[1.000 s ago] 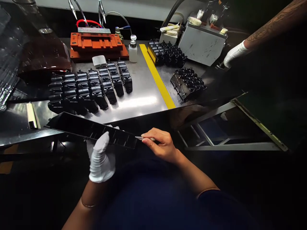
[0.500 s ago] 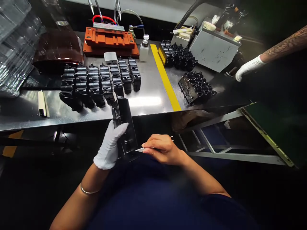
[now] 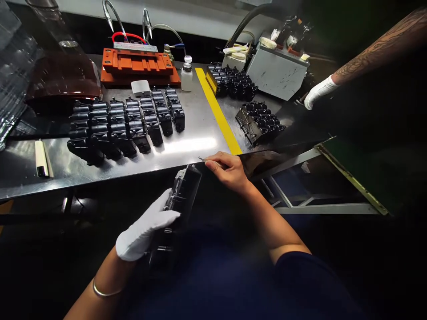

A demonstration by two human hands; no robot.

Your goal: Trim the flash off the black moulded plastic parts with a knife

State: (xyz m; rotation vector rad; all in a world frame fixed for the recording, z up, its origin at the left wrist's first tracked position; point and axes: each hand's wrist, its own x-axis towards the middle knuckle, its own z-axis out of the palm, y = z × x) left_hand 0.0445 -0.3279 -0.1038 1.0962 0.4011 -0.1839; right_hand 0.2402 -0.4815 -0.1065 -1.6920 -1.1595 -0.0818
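My left hand (image 3: 147, 229), in a white glove, grips a long black plastic part (image 3: 183, 195) by its side, thumb laid over the inner face. The part is tilted, its far end just short of the bench's front edge and its near end dark against my clothes. My bare right hand (image 3: 228, 171) pinches a thin craft knife (image 3: 202, 159), whose blade points left just above the part's far end; most of its handle is hidden by my fingers. Blade and part look slightly apart. Similar black parts (image 3: 125, 129) stand in rows on the metal bench (image 3: 200, 120) beyond.
Across the bench runs a yellow strip (image 3: 218, 115); more black parts (image 3: 231, 82) lie right of it. Behind stand an orange fixture (image 3: 136, 66), a white pump bottle (image 3: 187, 78) and a grey box (image 3: 276, 71). A co-worker's gloved hand (image 3: 318, 92) is at right, above a metal frame (image 3: 333, 209).
My left hand has turned the black part from lying crosswise to pointing away from me, then lowered it. My right hand has moved up with the knife, to the part's far end.
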